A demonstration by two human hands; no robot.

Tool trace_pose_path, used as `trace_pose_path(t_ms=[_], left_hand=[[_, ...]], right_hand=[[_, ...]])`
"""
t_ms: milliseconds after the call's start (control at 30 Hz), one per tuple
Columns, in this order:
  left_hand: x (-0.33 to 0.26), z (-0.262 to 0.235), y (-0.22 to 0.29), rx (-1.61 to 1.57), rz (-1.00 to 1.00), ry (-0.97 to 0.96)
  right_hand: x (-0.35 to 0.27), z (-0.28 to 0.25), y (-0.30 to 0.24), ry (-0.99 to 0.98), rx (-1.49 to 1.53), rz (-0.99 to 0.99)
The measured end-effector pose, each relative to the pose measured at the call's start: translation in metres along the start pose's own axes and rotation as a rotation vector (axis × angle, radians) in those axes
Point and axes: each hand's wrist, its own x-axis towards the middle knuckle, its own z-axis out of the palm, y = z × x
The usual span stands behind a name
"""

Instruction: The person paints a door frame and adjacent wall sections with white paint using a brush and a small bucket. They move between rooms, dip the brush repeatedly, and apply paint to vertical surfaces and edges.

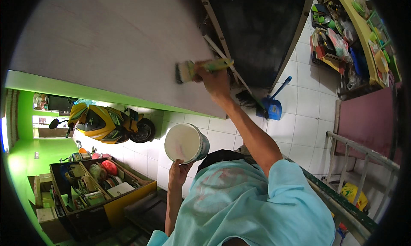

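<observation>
My right hand (212,80) is closed round the handle of a wide paintbrush (219,65). The brush's dark bristles are against or very close to a greyish-white wall (128,44); which of the two I cannot tell. Lower down, my left hand (178,174) grips a white bucket (183,142) from below and at its near side. Pale liquid or a pale inner surface shows inside the bucket, with a faint pinkish patch. The bucket is held in front of my body, below and to the left of the brush.
A dark framed panel (257,27) stands right of the wall, with a broom (248,98) and blue dustpan (271,108) beside it. A yellow motorcycle (107,125) is at left, above a box of clutter (96,184). A metal ladder (364,152) and loaded shelf (361,27) are at right.
</observation>
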Motion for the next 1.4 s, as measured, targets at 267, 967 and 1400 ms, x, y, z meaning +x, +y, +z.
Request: trace_pose_path(t_ms=[267,967,1400], left_hand=[[-0.001,-0.005,-0.006,-0.049,0.024,0.046],[-0.014,0.002,-0.006,-0.067,0.144,-0.107],[-0.007,-0.021,-0.007,-0.117,0.014,0.05]], right_hand=[[0.01,0.006,-0.021,-0.096,0.11,-0.084],[0.037,-0.012,0.019,-0.115,0.162,-0.062],[0.035,-0.075,0.113,0.13,-0.29,-0.104]])
